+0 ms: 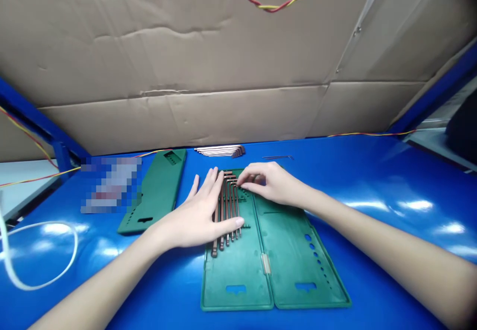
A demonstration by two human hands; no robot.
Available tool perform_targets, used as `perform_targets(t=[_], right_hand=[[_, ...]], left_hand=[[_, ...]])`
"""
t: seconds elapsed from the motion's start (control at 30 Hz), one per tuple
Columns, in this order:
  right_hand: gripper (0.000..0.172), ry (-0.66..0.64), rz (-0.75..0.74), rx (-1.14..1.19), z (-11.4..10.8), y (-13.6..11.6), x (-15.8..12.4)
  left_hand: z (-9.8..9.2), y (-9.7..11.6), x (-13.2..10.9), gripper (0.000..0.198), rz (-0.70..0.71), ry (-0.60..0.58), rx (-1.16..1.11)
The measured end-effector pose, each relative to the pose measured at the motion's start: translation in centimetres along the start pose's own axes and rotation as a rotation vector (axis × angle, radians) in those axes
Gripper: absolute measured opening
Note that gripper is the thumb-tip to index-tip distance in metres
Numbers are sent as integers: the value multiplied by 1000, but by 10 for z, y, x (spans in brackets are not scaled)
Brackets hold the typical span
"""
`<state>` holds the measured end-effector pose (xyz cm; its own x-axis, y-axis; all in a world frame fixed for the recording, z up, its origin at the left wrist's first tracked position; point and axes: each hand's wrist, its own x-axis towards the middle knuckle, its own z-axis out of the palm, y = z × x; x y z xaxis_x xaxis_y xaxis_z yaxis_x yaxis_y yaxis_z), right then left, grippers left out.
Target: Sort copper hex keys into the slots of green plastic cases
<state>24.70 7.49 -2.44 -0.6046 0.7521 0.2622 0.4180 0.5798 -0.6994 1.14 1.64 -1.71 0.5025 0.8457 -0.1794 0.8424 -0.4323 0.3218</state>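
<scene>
A green hinged case (pixel 238 265) lies unfolded on the blue table, with several copper-brown hex keys (pixel 222 208) set side by side in its left half. My left hand (pixel 201 213) rests flat over the left side of these keys, fingers stretched out and the thumb lying across their long arms. At the keys' short bent ends, my right hand (pixel 270 181) is closed in a pinch, its fingertips on the bent end of the rightmost key. The fingers partly hide that end. The case's right half (pixel 294 250) lies beneath the right wrist and forearm.
A closed green case (pixel 158 196) lies left, beside a blurred-out packet (pixel 112 186). Behind the open case are a row of hex keys (pixel 219 151) and thin loose keys (pixel 278 157). A white strap (pixel 74 255) loops at left. Cardboard (pixel 223 71) walls the back; a twisted wire (pixel 270 8) hangs above.
</scene>
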Motion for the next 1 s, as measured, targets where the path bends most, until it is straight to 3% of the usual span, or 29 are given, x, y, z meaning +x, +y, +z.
perform_targets(t=[0.23,0.77,1.0], right_hand=[[20,-42,-131,-145,-4,-2,-1],[29,-188,-236,-257,-12,-2,-2],[28,-209,-244,-336,-9,-1,-1]], left_hand=[[-1,2,-1,114,-10,-2,-5],[4,-2,1,110,26,13,-1],[5,3,4,107,-22,9,-3]])
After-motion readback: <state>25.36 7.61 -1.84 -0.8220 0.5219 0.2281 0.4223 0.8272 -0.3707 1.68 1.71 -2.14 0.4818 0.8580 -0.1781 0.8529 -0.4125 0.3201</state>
